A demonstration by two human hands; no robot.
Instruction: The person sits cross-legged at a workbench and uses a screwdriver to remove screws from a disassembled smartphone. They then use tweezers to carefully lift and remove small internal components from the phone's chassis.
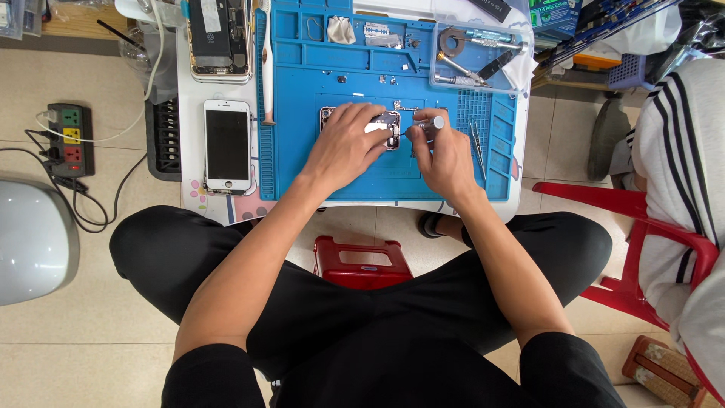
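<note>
Basically, left hand [343, 147] presses flat on the opened phone [387, 128] mid blue mat [377, 177], pinning it so it can't skate. Right hand [444, 155] has its grip closed on a small screwdriver [427, 126], tip angled into the phone's right edge. White phone [227, 145] parked left on the counter [192, 83].

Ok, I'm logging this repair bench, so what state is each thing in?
Opened phone: back up, held down by left hand.
Screwdriver: gripped in right hand, tip at the phone.
White phone: screen dark, lying flat.
Tweezers: lying unused on blue mat.
</note>
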